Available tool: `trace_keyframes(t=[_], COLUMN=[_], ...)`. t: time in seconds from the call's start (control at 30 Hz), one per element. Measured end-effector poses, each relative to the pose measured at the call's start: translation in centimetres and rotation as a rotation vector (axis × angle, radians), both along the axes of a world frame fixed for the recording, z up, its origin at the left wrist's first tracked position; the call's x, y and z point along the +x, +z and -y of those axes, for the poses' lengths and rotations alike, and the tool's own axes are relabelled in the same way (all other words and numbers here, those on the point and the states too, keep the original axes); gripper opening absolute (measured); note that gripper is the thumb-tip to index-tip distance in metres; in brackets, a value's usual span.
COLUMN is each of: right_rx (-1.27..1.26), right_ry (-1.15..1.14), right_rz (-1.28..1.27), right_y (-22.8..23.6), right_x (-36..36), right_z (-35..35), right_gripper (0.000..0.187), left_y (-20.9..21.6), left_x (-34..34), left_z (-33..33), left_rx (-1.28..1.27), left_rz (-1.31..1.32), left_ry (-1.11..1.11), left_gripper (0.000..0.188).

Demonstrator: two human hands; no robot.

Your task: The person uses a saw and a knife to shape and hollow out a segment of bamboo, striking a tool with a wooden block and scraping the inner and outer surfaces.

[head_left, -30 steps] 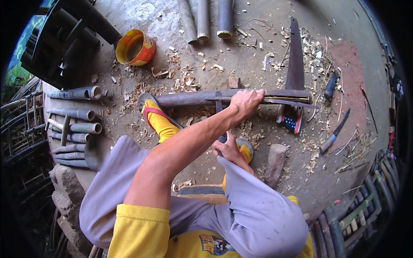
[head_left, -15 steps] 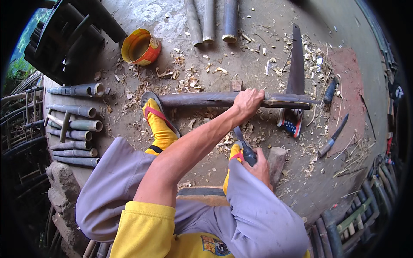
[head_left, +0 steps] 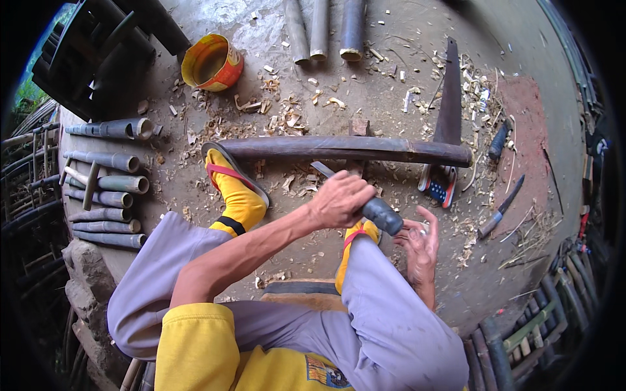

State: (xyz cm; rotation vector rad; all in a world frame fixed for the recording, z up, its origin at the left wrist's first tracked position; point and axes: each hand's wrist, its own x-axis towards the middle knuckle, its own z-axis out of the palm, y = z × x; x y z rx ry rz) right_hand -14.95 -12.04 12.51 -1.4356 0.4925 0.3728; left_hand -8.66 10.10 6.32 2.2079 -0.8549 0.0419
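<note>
My left hand grips a short tool with a flat metal blade and a thick dark handle. The blade points up and left, toward a dark bamboo pole. My right hand has its fingers spread, close beside the handle's butt; whether it touches is hard to tell. The pole lies crosswise beyond both hands, its left end by my left foot in a yellow sock and sandal. A long slit shows along its side. Under its right part lies a handsaw.
A curved knife and a dark-handled tool lie at the right. Several cut bamboo tubes line the left side. An orange-yellow tub stands beyond. Wood shavings litter the floor.
My left hand has left the pole and now holds the bladed tool, which was in my right hand. My right hand has opened. The pole's right end looks turned.
</note>
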Motion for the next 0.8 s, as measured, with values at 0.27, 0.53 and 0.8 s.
trace_keyframes(t=[0.27, 0.53, 0.8], right_rx=[-1.055, -0.932, -0.632], right_ry=[0.206, 0.196, 0.119], right_rz=[-0.115, -0.362, -0.184], right_y=[-7.9, -8.7, -4.1], right_x=[-11.7, -14.7, -10.7], right_z=[6.3, 6.7, 6.2], right_gripper=[0.084, 0.091, 0.100], left_y=[-2.6, -3.4, -3.4], left_x=[0.5, 0.8, 2.4], left_z=[-2.7, -2.9, -2.9], left_rx=[-0.036, -0.059, -0.104], left_rz=[0.125, 0.146, 0.012], left_ry=[0.152, 0.081, 0.153], left_gripper=[0.027, 0.025, 0.029])
